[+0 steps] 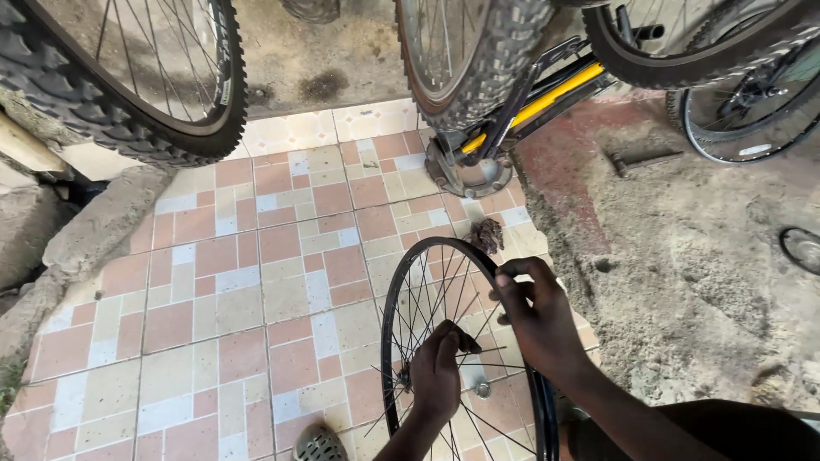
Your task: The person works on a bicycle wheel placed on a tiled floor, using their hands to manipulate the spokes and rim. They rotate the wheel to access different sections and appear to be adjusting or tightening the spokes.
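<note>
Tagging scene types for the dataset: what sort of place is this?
Likely an informal outdoor bicycle repair spot. Knobby bike tyres hang overhead, the hands work a bare spoked rim on a tiled floor, with a bike frame on rough concrete beside.

The bare black metal wheel rim (pixel 393 299) carries thin silver spokes. Beneath it, the tiled floor (pixel 256 282) shows a patchwork of salmon-pink, cream and pale blue-white squares and rectangles with grey grout lines. On the right lies grey-brown rough concrete ground (pixel 683 282) with a faded red patch farther off. The far bicycle frame (pixel 547 98) is yellow and black, above a dull silver stand (pixel 470 175). The knobby tyres (pixel 128 128) are black.
</note>
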